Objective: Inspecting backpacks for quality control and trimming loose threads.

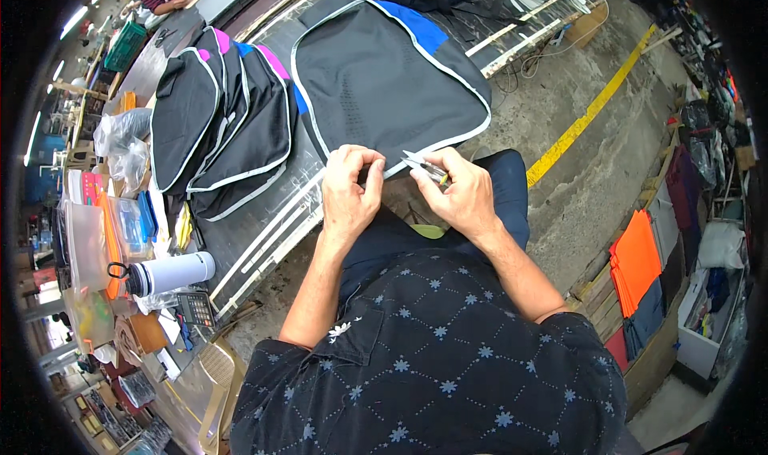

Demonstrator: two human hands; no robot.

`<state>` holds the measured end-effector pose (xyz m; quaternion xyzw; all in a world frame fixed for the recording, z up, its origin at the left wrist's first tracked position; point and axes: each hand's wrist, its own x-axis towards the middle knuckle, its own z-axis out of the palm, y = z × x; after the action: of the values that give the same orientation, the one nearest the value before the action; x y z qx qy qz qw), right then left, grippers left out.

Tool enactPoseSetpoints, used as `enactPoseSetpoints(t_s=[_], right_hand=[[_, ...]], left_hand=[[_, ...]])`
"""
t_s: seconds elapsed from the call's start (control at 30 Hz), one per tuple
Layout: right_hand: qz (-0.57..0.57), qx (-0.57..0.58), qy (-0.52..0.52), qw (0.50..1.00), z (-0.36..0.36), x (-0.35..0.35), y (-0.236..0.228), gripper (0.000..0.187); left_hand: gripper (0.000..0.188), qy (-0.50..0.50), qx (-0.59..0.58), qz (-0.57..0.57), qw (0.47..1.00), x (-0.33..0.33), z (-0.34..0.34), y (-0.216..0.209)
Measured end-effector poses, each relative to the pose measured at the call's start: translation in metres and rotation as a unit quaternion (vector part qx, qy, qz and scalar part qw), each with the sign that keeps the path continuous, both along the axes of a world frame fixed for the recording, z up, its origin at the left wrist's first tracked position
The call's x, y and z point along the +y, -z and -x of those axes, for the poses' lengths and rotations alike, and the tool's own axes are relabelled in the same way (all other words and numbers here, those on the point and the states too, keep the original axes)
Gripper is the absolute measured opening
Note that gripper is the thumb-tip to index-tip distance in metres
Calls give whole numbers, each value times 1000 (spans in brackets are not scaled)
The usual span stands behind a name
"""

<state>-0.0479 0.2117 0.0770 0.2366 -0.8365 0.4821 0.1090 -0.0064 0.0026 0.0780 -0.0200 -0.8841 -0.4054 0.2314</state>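
A large black fabric bag panel (384, 79) with grey-white edge binding and blue corners lies in front of me, its near edge hanging over the table side. My left hand (349, 191) is closed, thumb and fingers pinched on the near bound edge; the exact grip is partly hidden by the fingers. Just right of it, my right hand (462, 195) is closed around small thread snips (413, 157). Their pointed blades lie close to the bound edge and point toward my left hand.
Several similar black panels (254, 127) with pink and blue corners lie overlapped at the left. A white bottle (172, 273) and a calculator (195, 309) sit nearer left. Orange cloth (636, 255) hangs at the right. Another person's hand (181, 1) rests at the far left.
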Motion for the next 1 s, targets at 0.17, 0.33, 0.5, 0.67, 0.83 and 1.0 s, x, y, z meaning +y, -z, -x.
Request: enactPoseSetpoints(t_s=[0.17, 0.33, 0.5, 0.67, 0.83, 1.0], right_hand=[[11, -82, 19, 996, -3, 7, 7, 29], [-8, -105, -1, 994, -8, 8, 9, 31], [-15, -76, -8, 997, -9, 5, 7, 33], [-32, -82, -17, 996, -11, 1, 6, 32], [-13, -27, -27, 999, -11, -1, 10, 30], [-25, 11, 1, 1000, -10, -11, 12, 28]], left_hand=[[15, 8, -6, 53, 999, -6, -3, -8], [15, 15, 4, 172, 985, -1, -2, -7], [10, 12, 0, 128, 992, 1, 0, 2], [7, 10, 17, 33, 999, -1, -2, 8], [6, 19, 18, 26, 999, 2, -4, 11], [6, 32, 12, 25, 999, 2, -8, 9]])
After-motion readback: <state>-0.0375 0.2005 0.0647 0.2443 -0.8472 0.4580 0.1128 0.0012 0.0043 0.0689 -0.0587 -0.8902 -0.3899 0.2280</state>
